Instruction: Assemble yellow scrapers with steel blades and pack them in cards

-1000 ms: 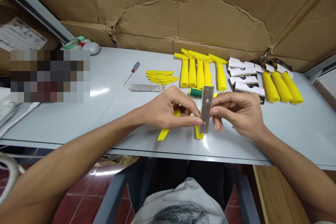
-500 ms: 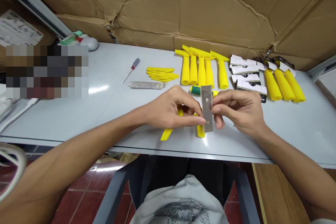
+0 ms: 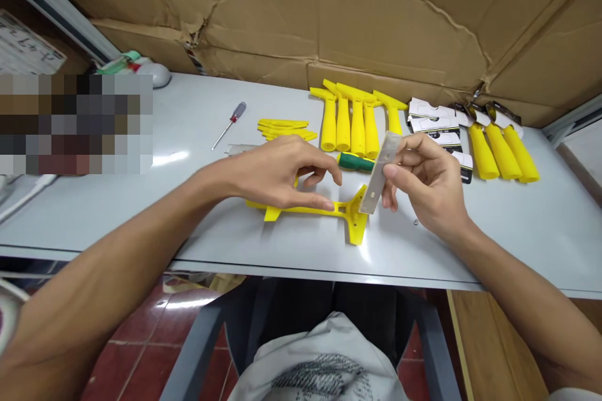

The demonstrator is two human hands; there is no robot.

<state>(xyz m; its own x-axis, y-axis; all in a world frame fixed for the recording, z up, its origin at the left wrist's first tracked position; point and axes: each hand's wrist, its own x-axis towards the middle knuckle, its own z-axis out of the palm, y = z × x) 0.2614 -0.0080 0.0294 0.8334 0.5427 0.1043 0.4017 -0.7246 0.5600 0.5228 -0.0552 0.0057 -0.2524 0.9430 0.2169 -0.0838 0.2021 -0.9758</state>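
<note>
In my right hand [image 3: 430,182] a flat metal blade [image 3: 377,183] with small holes is pinched between thumb and fingers, tilted. Its lower end is over the flared head of a yellow plastic scraper [image 3: 356,220] lying on the table. My left hand [image 3: 282,169] hovers at the scraper's shaft, thumb and fingers apart; whether the thumb touches the shaft I cannot tell. Part of the scraper is hidden under this hand. Just beyond lies a green and yellow screwdriver handle [image 3: 355,161]. A tiny screw [image 3: 416,222] rests beside my right hand.
Yellow scraper handles [image 3: 357,125] stand at the back, with thin yellow pieces [image 3: 285,128] to their left. A small screwdriver [image 3: 230,124] and partly hidden blades [image 3: 239,149] lie further left. Black-and-white cards [image 3: 435,122] and carded yellow handles [image 3: 505,153] are at right. Cardboard [image 3: 263,31] borders the table.
My left hand has let go of the blade and drawn back to the left, with its fingers spread. My right hand now holds the blade alone, more tilted and slightly higher.
</note>
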